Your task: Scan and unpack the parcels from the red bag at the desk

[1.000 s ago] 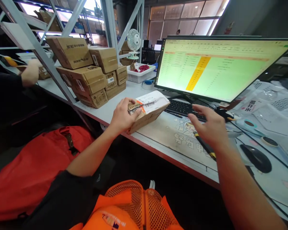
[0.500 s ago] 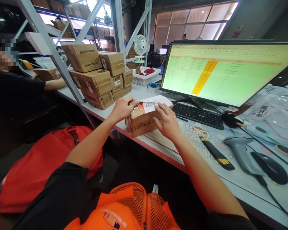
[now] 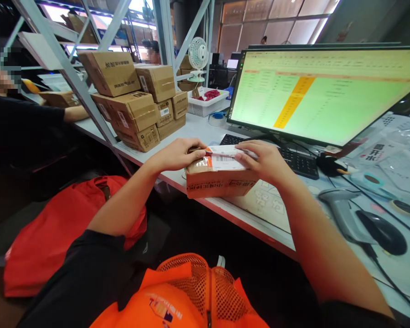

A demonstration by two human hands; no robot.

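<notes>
Right hand [image 3: 263, 161] has slid flat onto the label [image 3: 225, 160] atop the box [image 3: 218, 184], sticking it down; left hand [image 3: 177, 155] clasps the box

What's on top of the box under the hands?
A white barcode label with an orange strip at its left. The left hand grips the top of the box; the right hand presses the label's right end. Whatever lies under both hands is hidden.
</notes>
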